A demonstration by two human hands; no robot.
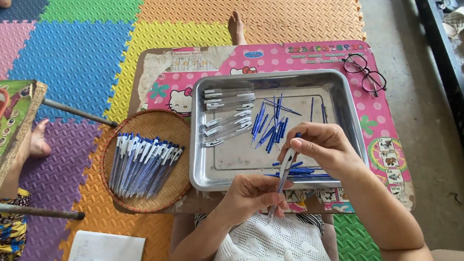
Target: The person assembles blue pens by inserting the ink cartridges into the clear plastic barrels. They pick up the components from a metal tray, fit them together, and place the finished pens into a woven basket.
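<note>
Head view: left hand [251, 195] and right hand [317, 147] pinched on a clear pen barrel [282, 181]; light, stiff, slippery plastic; best gripped mid-barrel.

Bright even daylight, soft shadows, sharp focus

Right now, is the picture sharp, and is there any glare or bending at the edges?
Head view: even daylight, soft shadows; the shiny rectangular steel tray shows only mild sheen; the hands and the clear blue-tipped pen are sharp; the wide lens bows the colourful foam floor mat toward the edges.
</note>
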